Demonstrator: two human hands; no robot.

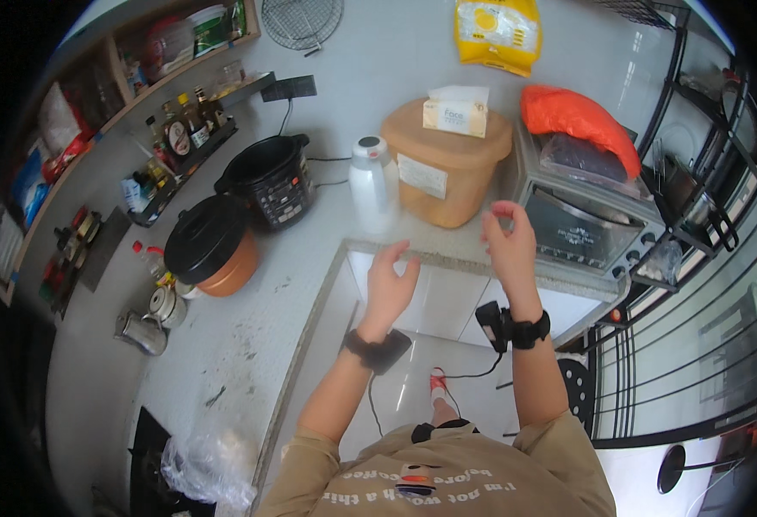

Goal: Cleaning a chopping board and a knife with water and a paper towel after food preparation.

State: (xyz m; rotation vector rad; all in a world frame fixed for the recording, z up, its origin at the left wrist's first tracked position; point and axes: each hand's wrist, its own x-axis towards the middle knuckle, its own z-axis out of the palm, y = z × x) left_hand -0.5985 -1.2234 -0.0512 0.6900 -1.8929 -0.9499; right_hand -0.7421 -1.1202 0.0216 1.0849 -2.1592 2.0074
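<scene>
My left hand (391,284) is raised in front of me over the floor, near the counter's edge, with its fingers curved apart and nothing in it. To its right, my right hand (509,242) is held up before the counter edge by the toaster oven (579,226), its thumb and fingers curled towards each other, also holding nothing. Both wrists wear black straps with devices. Beyond the hands stand a white thermos jug (373,187) and a lidded tan plastic bin (446,174), with a pack of face tissues (456,115) on its lid.
On the left counter are an open black electric cooker (275,187), a brown pot with a black lid (213,245), a metal pitcher (142,333) and a clear plastic bag (210,468). A red bag (579,123) lies on the oven. Black rack shelves (708,161) stand at right.
</scene>
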